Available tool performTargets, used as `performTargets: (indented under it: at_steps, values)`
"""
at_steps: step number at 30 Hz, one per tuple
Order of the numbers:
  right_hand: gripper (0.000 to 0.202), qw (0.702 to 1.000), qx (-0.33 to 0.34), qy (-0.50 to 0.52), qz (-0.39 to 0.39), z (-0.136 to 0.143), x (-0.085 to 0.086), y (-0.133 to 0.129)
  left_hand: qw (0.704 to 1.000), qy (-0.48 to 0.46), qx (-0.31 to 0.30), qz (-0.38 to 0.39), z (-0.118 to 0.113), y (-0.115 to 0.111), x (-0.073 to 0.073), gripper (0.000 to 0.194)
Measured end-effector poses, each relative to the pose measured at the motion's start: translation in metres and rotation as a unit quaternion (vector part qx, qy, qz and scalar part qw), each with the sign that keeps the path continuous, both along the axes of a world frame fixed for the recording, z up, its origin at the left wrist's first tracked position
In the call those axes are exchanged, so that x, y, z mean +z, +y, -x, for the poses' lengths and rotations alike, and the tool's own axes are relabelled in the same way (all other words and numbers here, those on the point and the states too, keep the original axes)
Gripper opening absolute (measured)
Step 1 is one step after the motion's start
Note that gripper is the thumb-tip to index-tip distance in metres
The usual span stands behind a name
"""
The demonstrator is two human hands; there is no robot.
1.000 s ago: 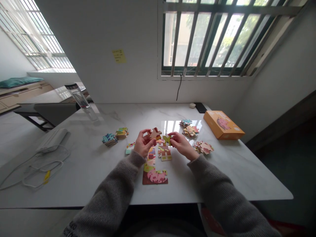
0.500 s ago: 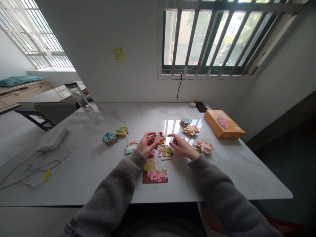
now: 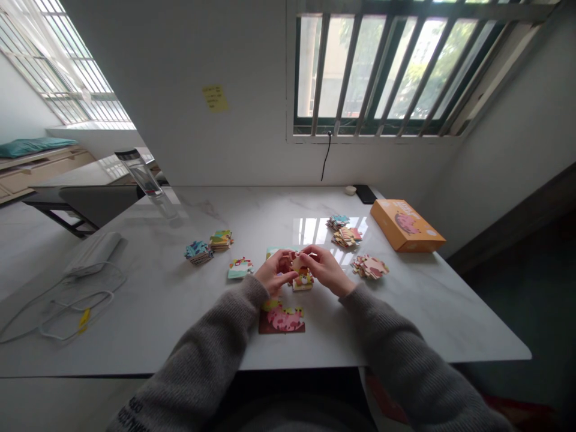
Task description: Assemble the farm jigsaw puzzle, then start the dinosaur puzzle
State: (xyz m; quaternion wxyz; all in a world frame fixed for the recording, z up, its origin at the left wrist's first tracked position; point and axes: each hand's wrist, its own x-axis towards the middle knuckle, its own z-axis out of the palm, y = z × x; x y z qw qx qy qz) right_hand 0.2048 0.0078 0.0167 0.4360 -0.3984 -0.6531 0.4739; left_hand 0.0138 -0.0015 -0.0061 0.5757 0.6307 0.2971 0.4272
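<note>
My left hand point(image 3: 275, 273) and my right hand point(image 3: 330, 272) meet over the table, fingers closed around jigsaw puzzle pieces point(image 3: 298, 262); the fingers hide how many. Just below them lies a small pile of puzzle pieces point(image 3: 303, 283) with an animal face on top. Nearer the table's front edge is a joined section of puzzle point(image 3: 282, 319) showing a pink spotted animal. Part of the puzzle is hidden beneath my left hand, and a pale green strip point(image 3: 274, 251) shows beyond it. To the left lies a separate white-and-green piece point(image 3: 240, 268).
Stacks of blue pieces point(image 3: 198, 252) and green-yellow pieces point(image 3: 221, 240) stand at left. On the right are more piles point(image 3: 346, 236), brown-backed pieces point(image 3: 369, 267), an orange box point(image 3: 407, 225) and a black phone point(image 3: 366, 194). A white device point(image 3: 95, 252) with cables and a clear bottle point(image 3: 143, 174) sit farther left.
My right hand has moved left and closed on the pieces beside my left hand. The brown-backed piece that stood out from my left hand is now mostly covered by fingers.
</note>
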Motion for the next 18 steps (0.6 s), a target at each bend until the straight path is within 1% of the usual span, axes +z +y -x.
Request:
performTargets:
  at_steps: [3,7,9,11,13,15,18]
  values:
    - [0.037,0.999,-0.009,0.042,0.032,0.005,0.003,-0.005,1.000,0.002,0.003,-0.004,0.000,-0.001,0.001,0.057]
    - [0.036,0.996,-0.041,0.074,0.027,0.008,0.008,-0.009,1.000,-0.025,-0.008,0.010,0.000,-0.001,0.000,0.056]
    - [0.036,0.993,-0.067,0.092,0.023,0.006,0.010,-0.007,0.999,-0.029,-0.012,0.014,0.000,0.000,-0.001,0.057]
    - [0.035,0.986,-0.106,0.123,0.022,0.000,0.012,-0.002,1.000,-0.024,-0.005,0.015,0.000,0.001,-0.001,0.058]
    - [0.035,0.976,-0.140,0.163,0.041,-0.008,0.014,0.004,1.000,-0.012,0.008,0.014,0.000,0.001,-0.001,0.059]
    - [0.036,0.970,-0.130,0.188,0.076,-0.014,0.015,0.008,1.000,-0.005,0.016,0.012,0.000,0.001,-0.001,0.059]
    - [0.035,0.983,-0.048,0.147,0.098,-0.015,0.013,0.007,1.000,-0.003,0.009,0.012,-0.001,0.000,-0.001,0.061]
